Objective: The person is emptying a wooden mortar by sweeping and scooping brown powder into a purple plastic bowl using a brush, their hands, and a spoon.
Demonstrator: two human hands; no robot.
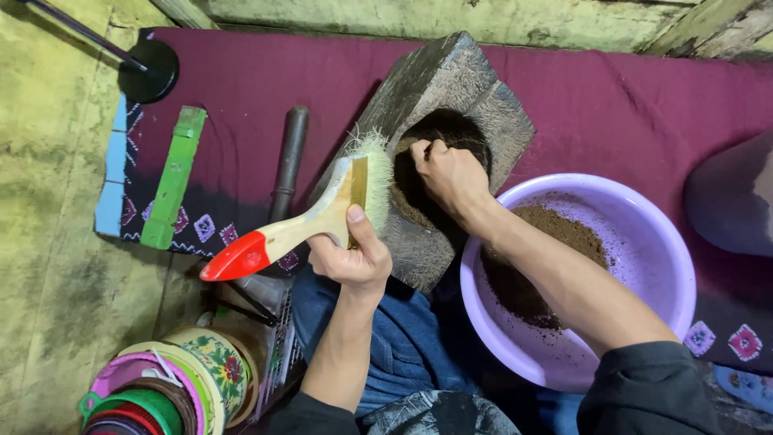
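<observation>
My left hand (pixel 352 254) grips a flat wooden paintbrush (pixel 318 221) with a red handle tip and pale bristles, held against the rim of a dark stone mortar (pixel 463 89). The mortar is tilted toward me, its hollow facing a lilac plastic basin (pixel 668 242). My right hand (pixel 451 177) reaches into the hollow, fingers curled in brown powder (pixel 411 205). More brown powder (pixel 555 234) lies inside the basin, under my right forearm.
A maroon cloth (pixel 628 105) covers the floor. A dark pestle (pixel 288 161) and a green wooden strip (pixel 173 177) lie to the left. Stacked coloured sieves (pixel 169 387) stand at lower left. A black round base with a rod (pixel 149 71) stands at upper left.
</observation>
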